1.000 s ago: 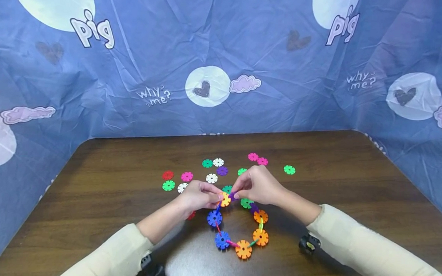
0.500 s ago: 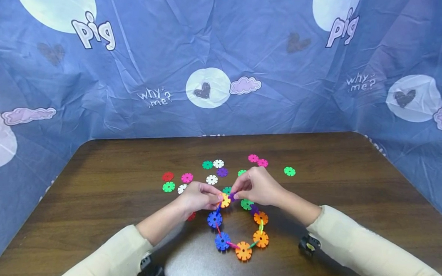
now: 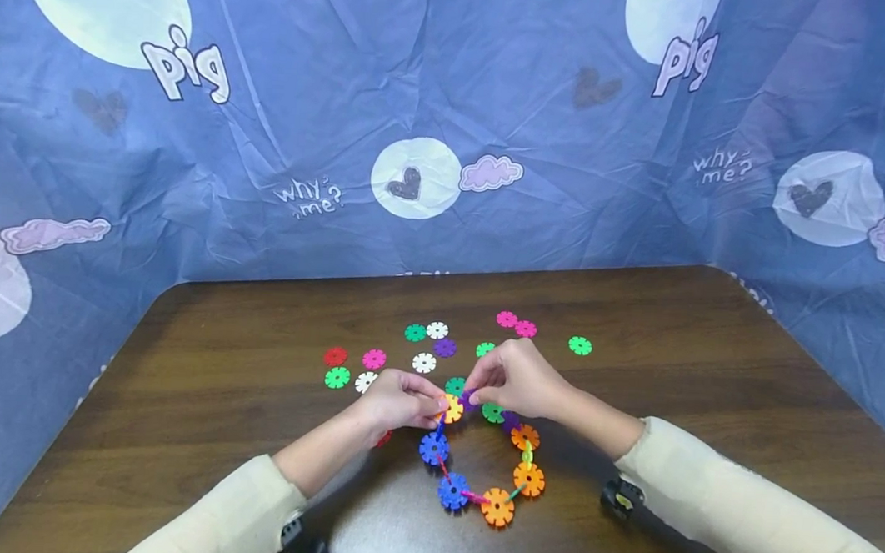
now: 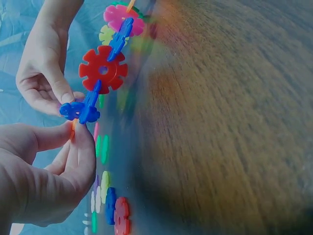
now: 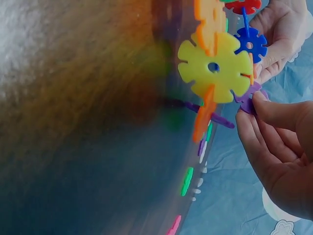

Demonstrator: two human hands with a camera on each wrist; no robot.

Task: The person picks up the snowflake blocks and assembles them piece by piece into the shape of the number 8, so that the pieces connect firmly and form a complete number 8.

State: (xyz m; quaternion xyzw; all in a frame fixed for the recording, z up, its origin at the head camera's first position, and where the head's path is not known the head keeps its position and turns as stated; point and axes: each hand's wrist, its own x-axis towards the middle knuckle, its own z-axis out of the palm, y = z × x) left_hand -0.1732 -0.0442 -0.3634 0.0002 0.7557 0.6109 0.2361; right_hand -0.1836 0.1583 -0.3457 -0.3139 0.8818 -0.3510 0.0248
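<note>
1. We record, at the far left of the brown worktop (image 3: 203, 398), a red disc (image 3: 336, 356) behind a light green disc (image 3: 337, 377), with a pink disc (image 3: 374, 358) and a white disc (image 3: 366, 382) to their right.
2. We find the left hand (image 3: 400, 400) with thumb and fingers pinching an orange disc (image 3: 454, 409) at the far left corner of the chain (image 3: 454, 492).
3. Behind that hand lie a teal disc (image 3: 415, 333), two more white ones and a loose purple disc (image 3: 445, 348).
4. We note the chain curving toward the person in a near-ring: two blue discs, then orange ones, joined by thin edge-on pieces.
5. We find the right hand (image 3: 523, 381) pinching a purple piece (image 5: 249, 99) by thumb and fingers, close beside the orange disc; we cannot tell whether the two interlock.
6. The chain's right side carries a yellow piece (image 5: 213, 67) between orange discs.
7. Behind the right hand lie two touching pink pieces (image 3: 526, 328); farthest right, a bright green disc (image 3: 580, 345) lies apart.
</note>
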